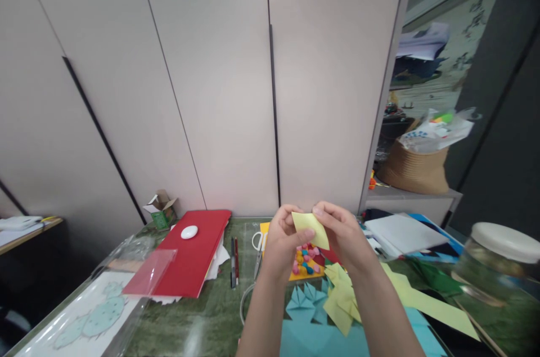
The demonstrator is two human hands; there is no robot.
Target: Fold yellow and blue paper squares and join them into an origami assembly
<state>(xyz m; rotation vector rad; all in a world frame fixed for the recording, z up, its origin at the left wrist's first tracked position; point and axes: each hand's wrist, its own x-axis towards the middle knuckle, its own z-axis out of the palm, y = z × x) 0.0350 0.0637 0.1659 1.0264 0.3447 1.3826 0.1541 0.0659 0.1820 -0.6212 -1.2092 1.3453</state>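
Observation:
A small pale yellow piece of paper [311, 226] is held up above the table, pinched from both sides. My left hand [280, 243] grips its left part, the thumb lying across the front. On the other side, my right hand [345, 231] has thumb and fingers closed at its upper right edge. Below the hands sit folded blue paper pieces [301, 304] and folded yellow paper pieces [342, 296], beside a light blue sheet [323, 340]. Small pink, orange and blue lumps [307, 261] lie on something yellow, partly behind the hands.
Left are a red folder [189, 267] with a white round object [189, 231], two pens [234, 262], a green box [162, 215] and a cactus drawing [90, 317]. White-handled scissors [257, 241] lie near my left wrist. Right stands a lidded jar [481, 267]. Cabinet doors [219, 93] rise behind.

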